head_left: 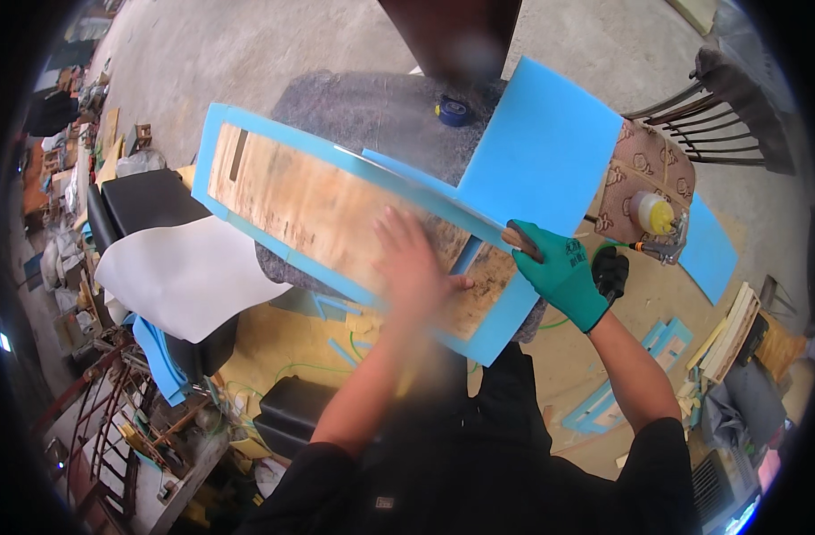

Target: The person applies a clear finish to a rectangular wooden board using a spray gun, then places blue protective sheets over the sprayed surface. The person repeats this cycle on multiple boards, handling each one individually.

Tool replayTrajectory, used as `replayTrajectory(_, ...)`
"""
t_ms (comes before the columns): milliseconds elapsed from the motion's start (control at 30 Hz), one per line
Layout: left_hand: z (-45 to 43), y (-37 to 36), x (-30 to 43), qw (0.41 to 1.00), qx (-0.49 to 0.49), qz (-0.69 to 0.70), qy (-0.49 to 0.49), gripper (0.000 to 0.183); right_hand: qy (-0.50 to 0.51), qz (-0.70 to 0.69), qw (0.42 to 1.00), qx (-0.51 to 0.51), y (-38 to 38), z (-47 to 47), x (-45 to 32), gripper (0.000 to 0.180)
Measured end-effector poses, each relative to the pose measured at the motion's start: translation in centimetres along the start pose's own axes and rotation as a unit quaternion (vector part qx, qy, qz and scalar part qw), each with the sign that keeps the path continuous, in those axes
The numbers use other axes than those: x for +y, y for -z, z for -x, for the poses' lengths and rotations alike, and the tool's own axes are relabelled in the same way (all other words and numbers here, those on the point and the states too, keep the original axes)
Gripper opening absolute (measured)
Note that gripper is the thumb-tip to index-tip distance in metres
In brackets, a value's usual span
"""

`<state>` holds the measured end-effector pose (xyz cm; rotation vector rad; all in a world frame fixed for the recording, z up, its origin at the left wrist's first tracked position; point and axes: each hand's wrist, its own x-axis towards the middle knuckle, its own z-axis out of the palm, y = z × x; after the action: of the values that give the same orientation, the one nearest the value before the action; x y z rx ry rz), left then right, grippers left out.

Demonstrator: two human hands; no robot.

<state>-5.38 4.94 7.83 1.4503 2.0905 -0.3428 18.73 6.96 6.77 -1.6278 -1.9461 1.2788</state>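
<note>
My bare left hand (410, 257) is spread on a long plywood panel (314, 200), fingers apart and slightly blurred. Blue foam sheet (491, 338) lies under the panel and shows as a border around it. My right hand (558, 271), in a green work glove, is closed around the wooden handle (522, 241) of what looks like a long knife. Its thin blade appears to run leftward along the far foam edge. Beyond that edge rests a larger blue foam piece (541, 147). Slots in the plywood show near both ends.
Grey felt-like padding (380, 107) covers the work surface, with a tape measure (454, 112) on it. At right, a patterned cushion (648, 174) bears a spray gun (668, 244) with a yellowish cup. White sheet material (187, 274) hangs at left. Green hose (300, 366) crosses the floor.
</note>
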Motion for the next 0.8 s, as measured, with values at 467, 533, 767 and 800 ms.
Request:
replayTrajectory(467,-0.2,-0.9,0.3,1.0,0.003,-0.007,0.015,0.154,0.112,0.007,0.994,0.019,-5.3,-5.2,-1.7,0.049)
replayTrajectory(533,-0.2,-0.8,0.4,1.0,0.005,-0.001,0.011,0.154,0.125,0.034,0.991,0.018,-6.7,-7.1,-2.9,0.047)
replayTrajectory(767,0.0,-0.6,-0.4,1.0,0.006,0.026,0.017,0.152,0.082,-0.006,0.996,-0.046,-4.5,-7.0,-4.1,0.037)
replayTrajectory(800,0.0,-0.9,-0.4,1.0,0.008,0.027,0.013,0.152,0.099,0.0,0.994,-0.037,-4.5,-6.9,-4.0,0.036)
